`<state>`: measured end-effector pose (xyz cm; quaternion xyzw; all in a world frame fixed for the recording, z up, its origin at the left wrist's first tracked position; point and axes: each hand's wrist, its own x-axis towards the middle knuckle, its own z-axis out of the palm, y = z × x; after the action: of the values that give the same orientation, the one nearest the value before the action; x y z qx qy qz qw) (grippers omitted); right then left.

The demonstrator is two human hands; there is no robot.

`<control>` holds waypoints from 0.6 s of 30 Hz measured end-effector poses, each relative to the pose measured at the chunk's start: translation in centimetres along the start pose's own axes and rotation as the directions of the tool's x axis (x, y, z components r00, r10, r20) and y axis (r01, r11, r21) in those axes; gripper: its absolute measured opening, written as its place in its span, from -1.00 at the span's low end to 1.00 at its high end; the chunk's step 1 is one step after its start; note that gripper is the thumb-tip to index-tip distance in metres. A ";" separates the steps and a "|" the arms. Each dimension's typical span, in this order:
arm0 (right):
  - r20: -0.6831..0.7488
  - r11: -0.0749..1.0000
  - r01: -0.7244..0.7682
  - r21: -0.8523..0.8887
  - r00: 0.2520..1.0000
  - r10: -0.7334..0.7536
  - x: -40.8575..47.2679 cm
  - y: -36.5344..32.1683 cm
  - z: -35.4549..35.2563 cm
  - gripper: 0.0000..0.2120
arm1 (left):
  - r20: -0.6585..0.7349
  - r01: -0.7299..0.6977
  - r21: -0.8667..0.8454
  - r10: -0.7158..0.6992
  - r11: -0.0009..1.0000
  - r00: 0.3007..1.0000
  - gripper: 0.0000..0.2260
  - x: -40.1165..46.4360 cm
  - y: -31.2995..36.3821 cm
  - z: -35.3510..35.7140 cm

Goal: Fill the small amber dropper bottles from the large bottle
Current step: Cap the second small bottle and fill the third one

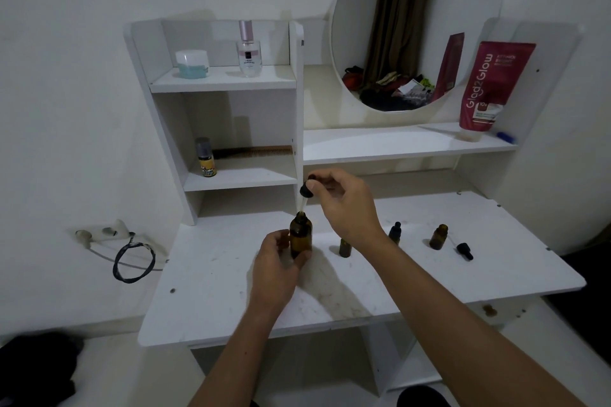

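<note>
Both hands busy mid-table (211,294): my left hand (276,263) grips the large bottle (301,238), my right hand (347,205) pinches its dropper (305,191) above the neck.

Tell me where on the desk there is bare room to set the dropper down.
Free: the desktop left of the left hand and large bottle, and the near edge. Also bare: the shelf under the mirror. Crowded: right of the right hand, where small bottles and a loose dropper cap stand.
</note>
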<state>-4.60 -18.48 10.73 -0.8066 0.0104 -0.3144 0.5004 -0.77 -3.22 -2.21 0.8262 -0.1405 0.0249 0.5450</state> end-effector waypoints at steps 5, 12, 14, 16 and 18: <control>-0.077 0.992 0.100 0.079 0.993 -0.094 0.1 -2.1 -2.8 -0.87 | -0.122 0.030 -0.030 -0.033 0.999 0.992 -0.44 -1.6 0.8 0.0; -0.192 0.991 0.096 0.091 0.978 -0.077 -1.8 -0.8 -10.7 -0.83 | -0.049 -0.004 -0.102 -0.001 0.995 0.999 -0.66 -6.2 3.7 4.5; -0.238 0.997 0.058 0.058 0.970 -0.042 -2.5 0.5 -13.6 -0.84 | 0.069 -0.018 -0.134 0.028 0.991 0.997 -0.70 -7.0 5.0 7.1; -0.289 1.000 0.017 0.017 0.957 -0.012 -3.2 1.9 -16.6 -0.84 | 0.188 -0.057 -0.155 0.086 0.986 0.978 -0.70 -7.5 6.4 9.7; -0.341 1.000 -0.006 -0.026 0.940 -0.003 -3.8 3.2 -19.4 -0.85 | 0.277 -0.099 -0.172 0.145 0.980 0.950 -0.68 -7.7 7.7 12.3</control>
<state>-16.73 -34.33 12.03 -0.7468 0.1017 -0.4485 0.4804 -11.56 -15.62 -1.78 0.7654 -0.2707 -0.0730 0.5793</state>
